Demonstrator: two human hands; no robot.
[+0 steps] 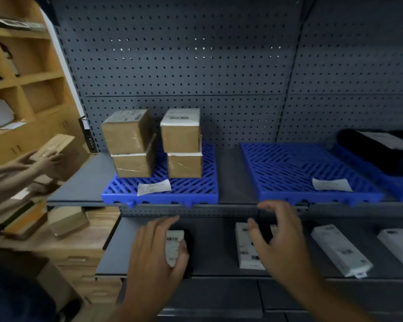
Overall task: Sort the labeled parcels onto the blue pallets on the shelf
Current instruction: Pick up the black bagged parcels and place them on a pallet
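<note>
My left hand (158, 247) is down on the lower grey metal shelf (214, 247), at 7 o'clock in the frame, fingers curled around a small black parcel with a white printed label (176, 248); thumb on its right edge, fingers on the left, so gripping it. My right hand (280, 238) at 5 o'clock hovers spread, fingers apart and bent, nothing in it, partly covering a flat white labeled parcel (246, 246) and a dark one just beside that. Two more long white labeled parcels (341, 251) lie on the same shelf toward 4 o'clock.

Upper shelf: left blue plastic slatted pallet (196, 191) near center carries four brown cardboard boxes (128, 132) in two stacks of two, with a white paper slip (154, 187) lying at its front edge. Middle blue slatted pallet (296, 168) at 3 o'clock has only a white paper slip (332, 184) at its front. A third blue pallet at the far right edge holds a big black wrapped parcel with a white label (379, 149). Grey pegboard back panel (184, 54) behind.

At 9 o'clock another person's hands (41, 160) hold a brown cardboard box (61, 148) above a wooden table (86, 233) with more boxes on it.
</note>
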